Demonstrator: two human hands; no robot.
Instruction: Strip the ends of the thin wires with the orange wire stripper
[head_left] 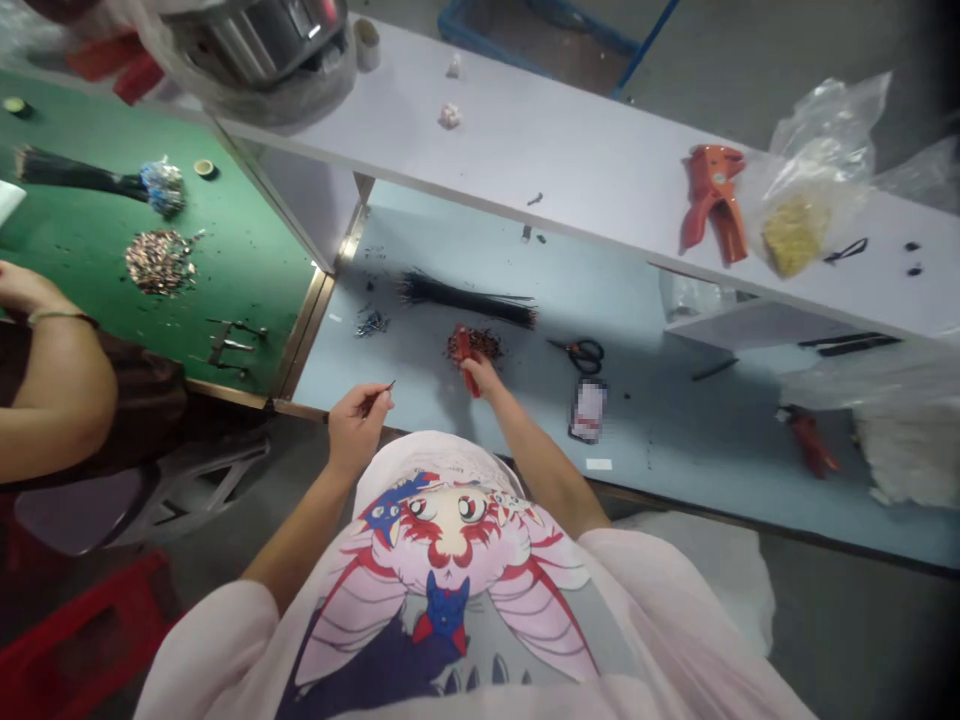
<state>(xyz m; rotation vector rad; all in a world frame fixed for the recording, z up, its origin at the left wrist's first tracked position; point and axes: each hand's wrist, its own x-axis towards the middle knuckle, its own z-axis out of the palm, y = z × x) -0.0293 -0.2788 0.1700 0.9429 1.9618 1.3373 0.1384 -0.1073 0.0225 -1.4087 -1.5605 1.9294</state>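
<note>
My right hand (pixel 484 376) grips a red-handled wire stripper (pixel 464 348), its head over a pile of small copper and black pieces (pixel 489 345). Fingers pinched, my left hand (pixel 358 425) holds a small piece of dark wire (pixel 390 386) near the table's front edge. Behind the pile lies a bundle of black wires (pixel 469 298). A few small metallic and blue bits (pixel 371 323) are left of the pile. To the right rest black scissors (pixel 581 355).
A phone (pixel 589 410) lies near the front edge. On the raised shelf (pixel 570 150) are an orange tool (pixel 714 200) and a bag of yellow pieces (pixel 795 230). A co-worker's arm (pixel 60 380) is at the green table (pixel 90 240) on the left.
</note>
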